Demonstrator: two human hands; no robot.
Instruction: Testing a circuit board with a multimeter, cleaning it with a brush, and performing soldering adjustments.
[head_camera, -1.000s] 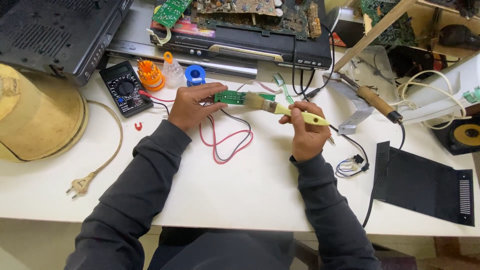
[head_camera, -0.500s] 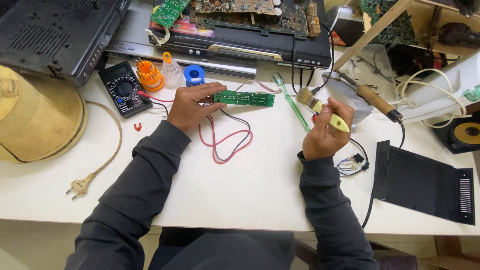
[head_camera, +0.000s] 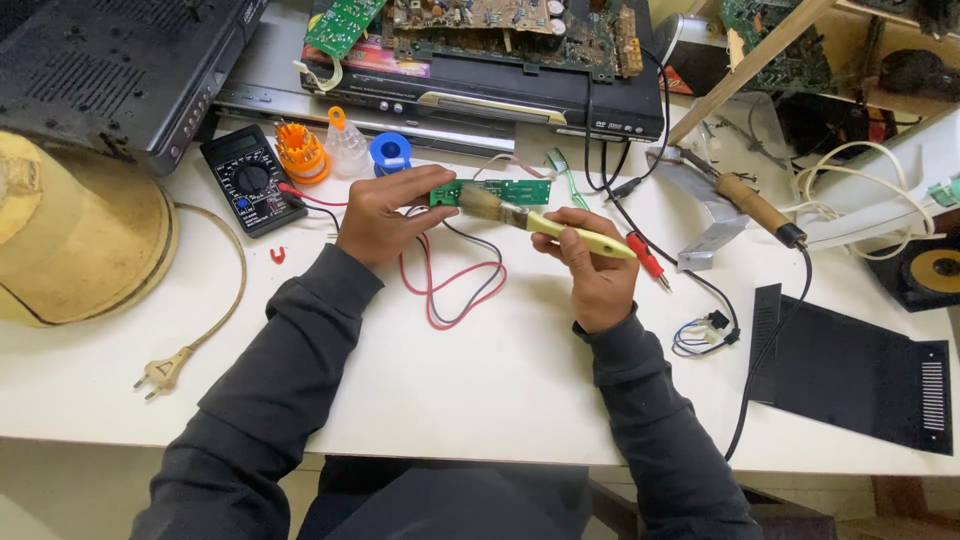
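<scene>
A narrow green circuit board (head_camera: 505, 190) lies just above the white table, and my left hand (head_camera: 385, 213) pinches its left end. My right hand (head_camera: 590, 262) grips the yellow handle of a small paintbrush (head_camera: 540, 221). Its bristles rest on the board's lower edge near my left fingers. Red and black probe leads (head_camera: 455, 285) loop on the table below the board.
A black multimeter (head_camera: 248, 180), orange tool holder (head_camera: 300, 152), small bottle (head_camera: 345, 145) and blue solder reel (head_camera: 390, 153) stand behind my left hand. A soldering iron (head_camera: 755, 207) lies at right, a black vented panel (head_camera: 860, 370) beyond it. Opened players with boards line the back; a yellow dome (head_camera: 80, 240) sits left.
My right hand lifted the brush up and away to the right, then brought it back left so the bristles touch the board again. My left hand kept hold of the board.
</scene>
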